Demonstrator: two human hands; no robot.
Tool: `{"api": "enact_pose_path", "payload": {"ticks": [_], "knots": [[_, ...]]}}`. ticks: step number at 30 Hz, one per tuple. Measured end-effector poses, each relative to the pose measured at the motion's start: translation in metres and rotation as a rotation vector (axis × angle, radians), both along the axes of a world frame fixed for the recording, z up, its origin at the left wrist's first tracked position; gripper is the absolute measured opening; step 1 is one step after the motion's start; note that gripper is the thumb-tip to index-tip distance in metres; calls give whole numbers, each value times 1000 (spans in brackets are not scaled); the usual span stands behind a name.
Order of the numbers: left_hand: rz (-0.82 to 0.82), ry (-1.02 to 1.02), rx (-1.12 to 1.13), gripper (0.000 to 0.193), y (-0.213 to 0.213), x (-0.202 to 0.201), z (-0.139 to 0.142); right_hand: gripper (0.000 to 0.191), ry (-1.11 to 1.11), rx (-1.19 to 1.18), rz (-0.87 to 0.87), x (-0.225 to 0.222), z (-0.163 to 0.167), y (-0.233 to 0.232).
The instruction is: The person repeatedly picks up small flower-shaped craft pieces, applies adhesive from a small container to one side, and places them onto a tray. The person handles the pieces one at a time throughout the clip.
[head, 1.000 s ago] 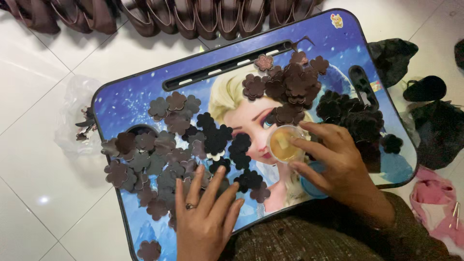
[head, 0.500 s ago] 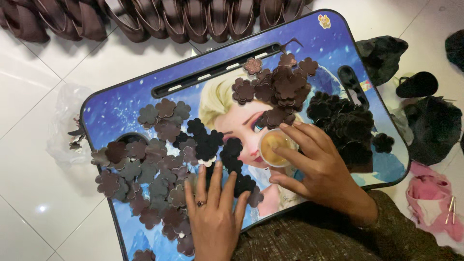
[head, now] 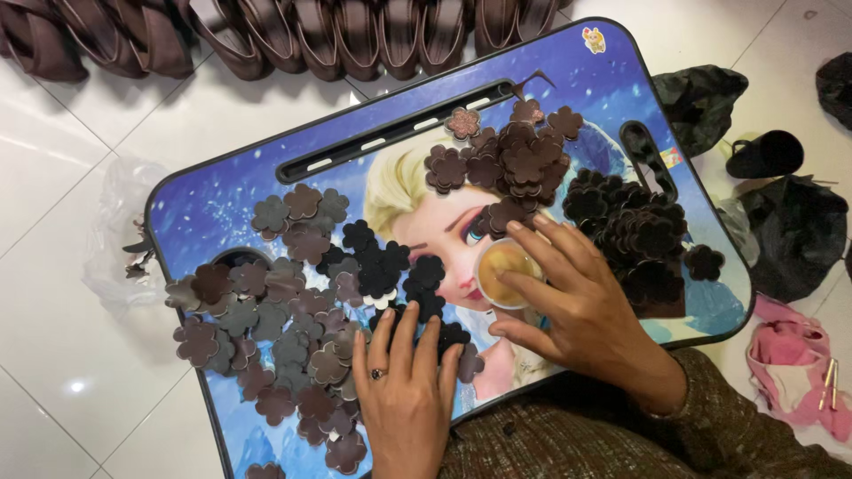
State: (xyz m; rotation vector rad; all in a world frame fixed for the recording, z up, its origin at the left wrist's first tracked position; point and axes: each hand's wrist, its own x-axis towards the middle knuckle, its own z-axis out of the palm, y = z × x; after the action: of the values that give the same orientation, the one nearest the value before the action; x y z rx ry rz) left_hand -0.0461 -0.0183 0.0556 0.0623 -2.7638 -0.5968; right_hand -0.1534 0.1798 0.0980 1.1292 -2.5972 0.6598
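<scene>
Now right hand fingers curled around small cup, left hand flat, holding nothing, on flower cutouts

A crumpled clear plastic bag lies on the white tiled floor, just left of the table.

A blue lap tray with a cartoon print fills the centre of the frame, resting on white floor tiles. Brown and dark flower cutouts lie scattered at its lower left; further piles sit at its upper right. The left hand lies flat on cutouts at lower centre. The right hand cups a small round yellow cup. Brown straps line the top edge; a pink cloth lies lower right.
</scene>
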Motion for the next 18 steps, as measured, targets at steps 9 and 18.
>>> {"api": "enact_pose_path", "payload": {"ticks": [9, 18], "knots": [[75, 23, 169, 16, 3, 0, 9, 52, -6, -8, -14, 17, 9, 15], [343, -229, 1659, 19, 5, 6, -13, 51, 84, -1, -38, 32, -6, 19]]}}
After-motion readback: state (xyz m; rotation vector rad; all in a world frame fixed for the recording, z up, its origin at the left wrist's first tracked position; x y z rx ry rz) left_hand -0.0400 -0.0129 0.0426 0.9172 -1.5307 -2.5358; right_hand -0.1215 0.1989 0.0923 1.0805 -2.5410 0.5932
